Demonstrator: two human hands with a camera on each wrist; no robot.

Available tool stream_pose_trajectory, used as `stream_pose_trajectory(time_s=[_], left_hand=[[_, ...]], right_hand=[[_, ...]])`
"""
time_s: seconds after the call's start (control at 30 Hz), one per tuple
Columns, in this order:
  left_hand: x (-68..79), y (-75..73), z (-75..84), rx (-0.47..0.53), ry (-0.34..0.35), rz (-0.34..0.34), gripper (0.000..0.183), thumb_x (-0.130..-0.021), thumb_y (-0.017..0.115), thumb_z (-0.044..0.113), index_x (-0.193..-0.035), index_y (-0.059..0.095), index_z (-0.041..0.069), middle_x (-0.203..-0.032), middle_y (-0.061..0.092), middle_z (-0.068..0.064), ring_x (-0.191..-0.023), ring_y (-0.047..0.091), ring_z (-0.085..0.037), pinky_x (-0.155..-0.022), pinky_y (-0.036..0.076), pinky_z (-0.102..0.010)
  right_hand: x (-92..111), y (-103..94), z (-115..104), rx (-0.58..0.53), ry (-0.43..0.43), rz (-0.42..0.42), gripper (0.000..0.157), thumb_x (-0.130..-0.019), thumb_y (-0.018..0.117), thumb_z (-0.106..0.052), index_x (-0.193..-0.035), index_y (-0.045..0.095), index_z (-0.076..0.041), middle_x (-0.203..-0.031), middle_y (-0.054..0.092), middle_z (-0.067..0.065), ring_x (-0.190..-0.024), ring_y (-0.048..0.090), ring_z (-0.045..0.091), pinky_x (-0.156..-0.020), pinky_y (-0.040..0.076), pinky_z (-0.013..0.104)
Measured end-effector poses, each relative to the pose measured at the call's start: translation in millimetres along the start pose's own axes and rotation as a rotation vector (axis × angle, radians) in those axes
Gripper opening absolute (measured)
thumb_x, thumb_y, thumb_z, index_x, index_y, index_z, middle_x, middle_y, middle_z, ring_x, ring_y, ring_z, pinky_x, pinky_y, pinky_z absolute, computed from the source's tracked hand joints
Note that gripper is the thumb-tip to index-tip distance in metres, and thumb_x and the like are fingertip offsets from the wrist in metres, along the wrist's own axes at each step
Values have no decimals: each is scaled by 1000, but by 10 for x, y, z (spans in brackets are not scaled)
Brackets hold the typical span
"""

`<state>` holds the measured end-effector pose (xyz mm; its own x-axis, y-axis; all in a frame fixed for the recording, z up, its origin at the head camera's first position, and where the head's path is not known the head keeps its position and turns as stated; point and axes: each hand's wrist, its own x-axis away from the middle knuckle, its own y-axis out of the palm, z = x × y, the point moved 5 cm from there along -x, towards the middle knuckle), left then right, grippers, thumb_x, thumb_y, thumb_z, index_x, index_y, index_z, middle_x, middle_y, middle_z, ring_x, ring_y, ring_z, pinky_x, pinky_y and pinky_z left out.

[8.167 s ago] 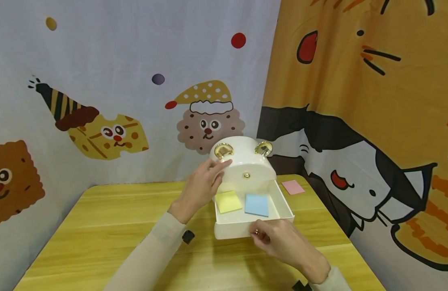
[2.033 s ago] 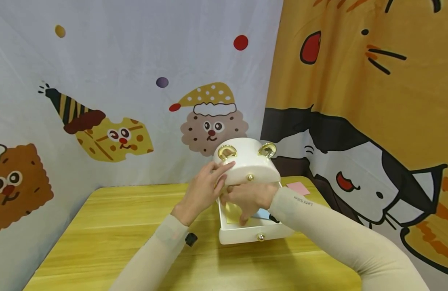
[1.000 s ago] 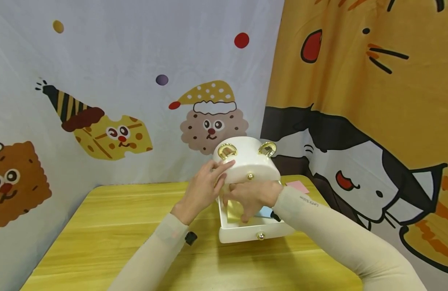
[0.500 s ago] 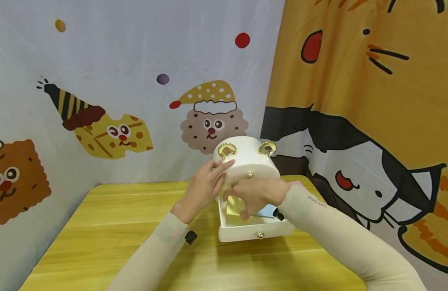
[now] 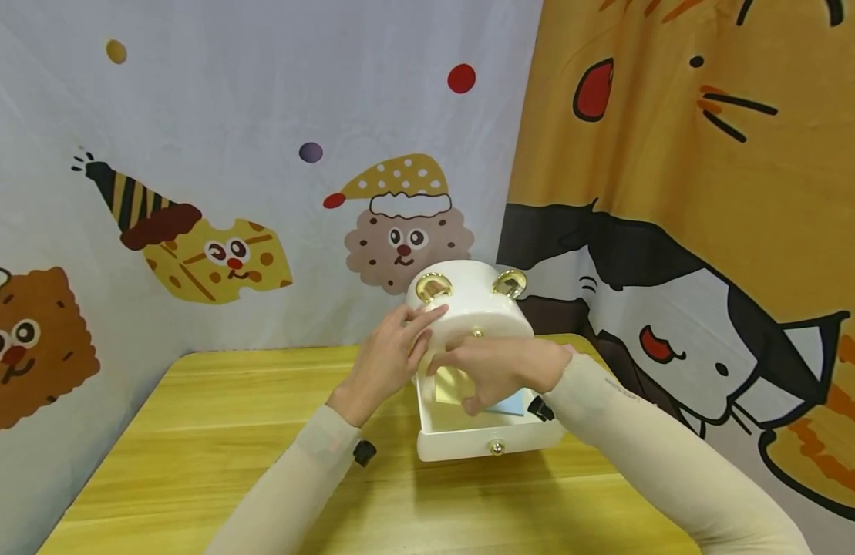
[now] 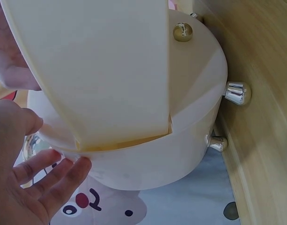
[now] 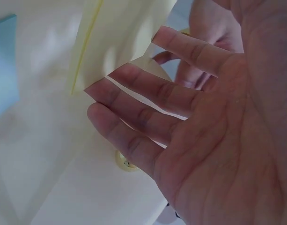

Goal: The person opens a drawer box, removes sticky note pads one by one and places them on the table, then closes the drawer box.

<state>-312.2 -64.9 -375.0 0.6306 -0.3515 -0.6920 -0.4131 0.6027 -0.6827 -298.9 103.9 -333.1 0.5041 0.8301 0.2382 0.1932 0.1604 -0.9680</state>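
A white rounded drawer box (image 5: 472,304) with gold ears stands on the table, its lower drawer (image 5: 469,443) pulled out. My left hand (image 5: 382,358) rests on the box's left side, index finger extended over the top. In the left wrist view, that hand's fingertips (image 6: 75,171) touch the curved wall. Over the drawer, my right hand (image 5: 493,370) holds a yellow sticky note pad (image 5: 451,385) between fingers and thumb. In the right wrist view, the pad's edge (image 7: 87,47) lies at the fingertips. A blue sticky note pad (image 5: 509,404) lies in the drawer, partly covered by my hand.
The wooden table (image 5: 260,432) extends left and in front of the box. A gold knob (image 5: 496,449) sticks out from the drawer front. Printed curtains (image 5: 260,116) hang behind and to the right. The pink sticky note pad is mostly hidden behind my right wrist.
My right hand has left the drawer knob and reached into the drawer. Over the last second it shifts slightly right and up in view, the yellow pad moving too. My left hand stays put.
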Motion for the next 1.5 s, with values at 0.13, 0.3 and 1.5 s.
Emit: stream_pose_trajectory(time_s=[0.13,0.3,1.5], left_hand=[[3,8,2,-4,10,14,51,-117,71,14,-166,68,28,-117,71,-10,-95,65,-24,-70,62,-35],[8,11,12,1,23,28,51,-116,72,14,-165,68,27,-116,71,-11,-92,64,-24,-68,61,-34],[18,2,-11,7,18,22,52,-116,73,13,-166,68,26,-115,70,-11,-89,63,-22,-64,55,-27]], right_hand=[[50,-11,22,-19,-5,18,73,-92,92,-23,-160,66,-18,-152,72,10,-129,73,26,-116,62,49],[128,-35,34,-41,-18,61,73,-92,89,-21,-161,66,-15,-162,68,10,-143,69,31,-123,59,52],[594,-167,137,-69,-65,443,68,-93,89,-18,-158,68,-17,-153,67,6,-131,68,19,-107,64,45]])
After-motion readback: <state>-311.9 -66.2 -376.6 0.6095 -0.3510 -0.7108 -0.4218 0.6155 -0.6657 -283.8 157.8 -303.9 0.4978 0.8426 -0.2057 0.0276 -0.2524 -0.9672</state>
